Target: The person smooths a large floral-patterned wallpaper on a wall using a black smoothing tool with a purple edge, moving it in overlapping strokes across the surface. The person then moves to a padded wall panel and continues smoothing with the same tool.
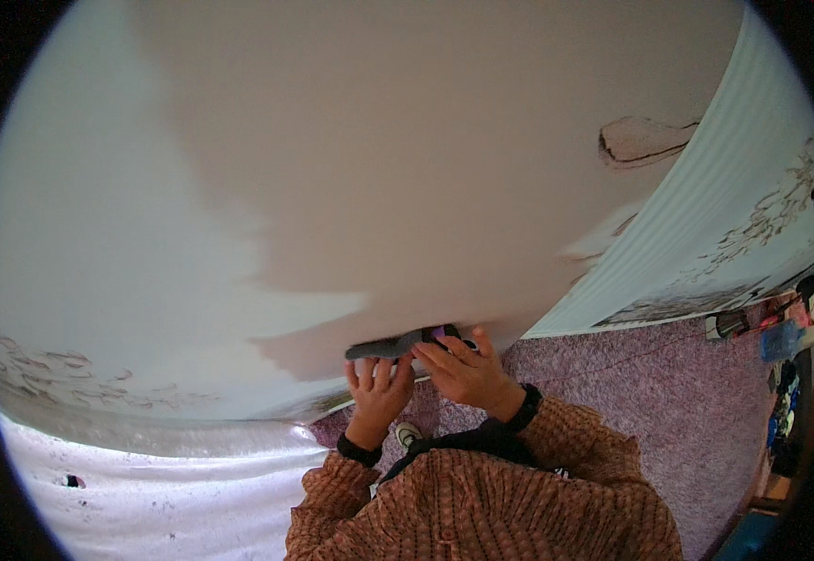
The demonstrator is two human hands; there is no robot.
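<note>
A narrow, dark grey sock-like piece [379, 348] with black and purple at its right end lies along the near edge of a large white cloth-covered surface [117, 234]. My left hand [381, 400] holds its grey part from the near side, fingers pressed against it. On the black and purple end, my right hand [470, 379] grips with its fingers over the top and its thumb raised at the right. The fingers partly hide this end, and its exact kind is not clear. Both wrists have dark cuffs below the hands.
A brown outlined print [648, 142] and leaf patterns mark the white cover, which hangs down at the right. Purple speckled carpet [612, 402] spreads below, with a shoe [408, 433] near my body. Several items, including a blue container [781, 340], stand at the far right.
</note>
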